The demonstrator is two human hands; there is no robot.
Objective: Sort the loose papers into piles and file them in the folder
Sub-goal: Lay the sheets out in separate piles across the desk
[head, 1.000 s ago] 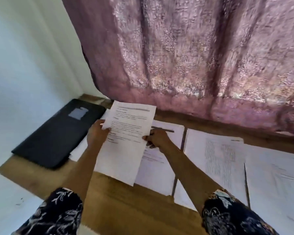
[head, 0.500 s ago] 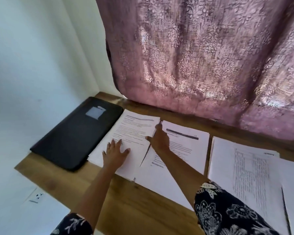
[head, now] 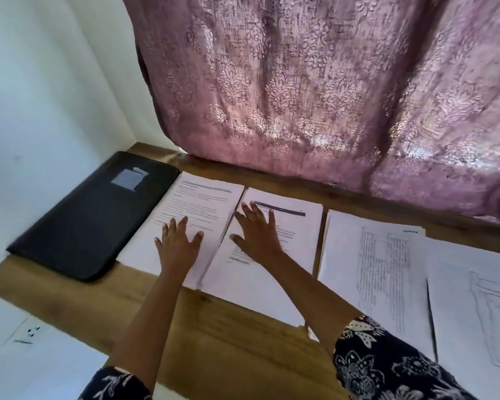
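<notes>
White sheets, print too blurred to read; the far sheets (head: 474, 298) right of the right hand (head: 257, 235) run off frame. Left hand (head: 178, 243) lies flat, fingers spread, on the left pile (head: 197, 203), right hand likewise on the next pile (head: 298, 226). Matte black folder (head: 96, 215), round-cornered, lies closed just left of the left hand on the wood-grain table (head: 214, 342).

Daylight glows through the curtain (head: 315, 96) up top; papers (head: 474, 298) at lower right wash out; frame edges bow, slightly blurred.
</notes>
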